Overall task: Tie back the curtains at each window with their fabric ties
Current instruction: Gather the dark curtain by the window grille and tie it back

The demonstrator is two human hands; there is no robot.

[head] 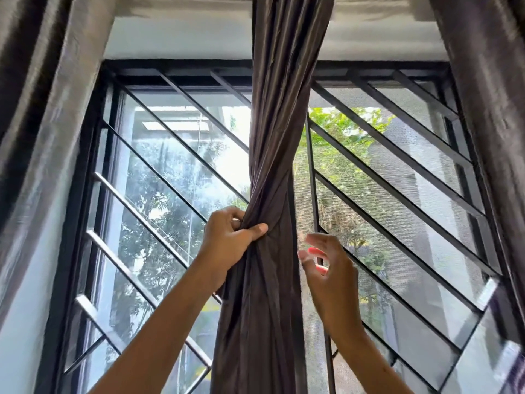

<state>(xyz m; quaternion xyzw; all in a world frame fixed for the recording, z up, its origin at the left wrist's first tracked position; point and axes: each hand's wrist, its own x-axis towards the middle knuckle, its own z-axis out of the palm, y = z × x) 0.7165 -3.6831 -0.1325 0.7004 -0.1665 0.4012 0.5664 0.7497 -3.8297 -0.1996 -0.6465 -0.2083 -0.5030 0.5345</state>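
A dark grey-brown curtain (pixel 279 115) hangs down the middle of the window, gathered and twisted into a narrow bunch. My left hand (pixel 230 237) grips the bunch at its narrowest point, thumb across the front of the cloth. My right hand (pixel 326 268) is raised just right of the curtain with fingers loosely spread, apart from the fabric and holding nothing. No separate fabric tie shows.
Behind the curtain is a black-framed window with a diagonal metal grille (pixel 170 177) and a mesh screen (pixel 397 194). Another dark curtain (pixel 42 95) hangs at the far left and one more curtain (pixel 488 89) at the far right. A white wall (pixel 176 38) runs above the frame.
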